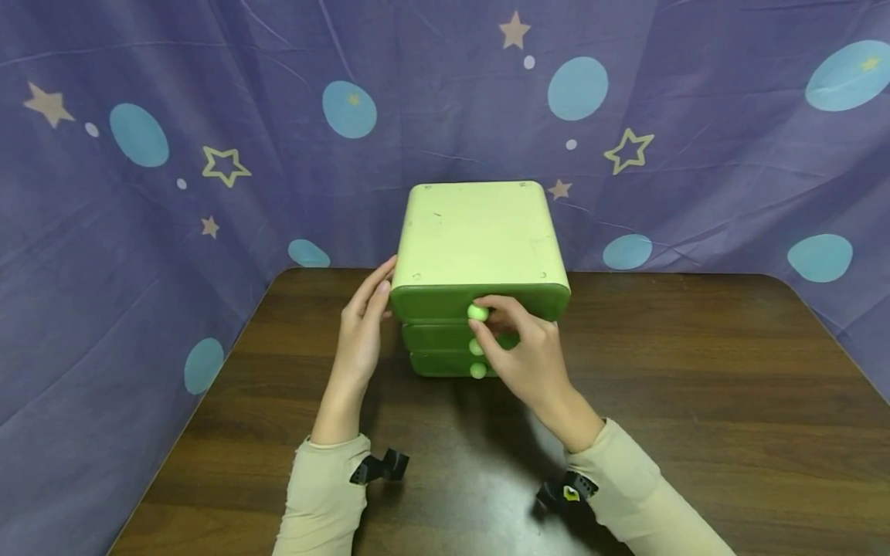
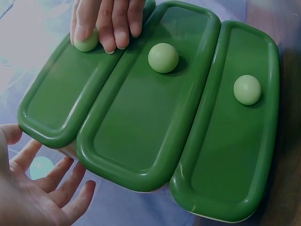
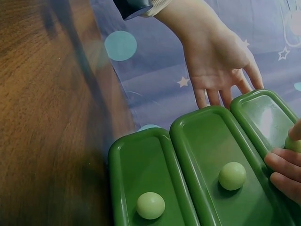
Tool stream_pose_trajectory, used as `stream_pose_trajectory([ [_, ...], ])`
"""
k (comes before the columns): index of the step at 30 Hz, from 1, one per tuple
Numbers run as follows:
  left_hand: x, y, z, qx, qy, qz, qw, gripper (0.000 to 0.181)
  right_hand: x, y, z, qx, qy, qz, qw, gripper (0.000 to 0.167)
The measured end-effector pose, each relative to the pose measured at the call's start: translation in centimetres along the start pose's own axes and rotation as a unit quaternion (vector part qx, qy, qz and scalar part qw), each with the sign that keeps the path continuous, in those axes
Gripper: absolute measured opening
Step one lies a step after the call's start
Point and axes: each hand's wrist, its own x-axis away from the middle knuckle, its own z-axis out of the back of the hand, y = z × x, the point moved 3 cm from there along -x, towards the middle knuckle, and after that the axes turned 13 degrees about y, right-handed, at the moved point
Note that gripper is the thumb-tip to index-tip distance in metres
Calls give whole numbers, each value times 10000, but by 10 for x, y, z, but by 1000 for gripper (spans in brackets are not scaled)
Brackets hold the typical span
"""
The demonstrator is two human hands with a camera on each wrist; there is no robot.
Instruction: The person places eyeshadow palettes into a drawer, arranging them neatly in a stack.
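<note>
A small chest of drawers point(image 1: 480, 232) with a pale green top and three dark green drawer fronts stands on the table. Between thumb and fingers, my right hand point(image 1: 531, 351) pinches the round light green knob point(image 1: 477, 312) of the top drawer point(image 1: 431, 303). The middle knob point(image 2: 163, 58) and bottom knob point(image 2: 247, 89) are untouched. At the chest's left side is my left hand point(image 1: 360, 336), its fingers extended along the wall near the top drawer. The left wrist view shows that hand point(image 2: 42, 193) with its fingers spread. All three drawers look closed.
The brown wooden table point(image 1: 695, 401) extends on both sides of the chest. Right behind it hangs a purple curtain point(image 1: 452, 93) with stars and blue ovals. Black straps with small devices point(image 1: 378, 467) are on both wrists, over beige sleeves.
</note>
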Motion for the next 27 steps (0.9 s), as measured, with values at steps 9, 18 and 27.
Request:
stream_pose_trajectory([
  [9,0,0,0,3,10,1,10000,42,-1,2,-1,14,-61,15,10000,28],
  [18,0,0,-1,57,61,-147,9999,41,0,-3,5,172,-406,-130,9989,33],
  [27,0,-1,2,-123,17,-446,9989,40,0,-9,39,389,-554,12,9977,35],
])
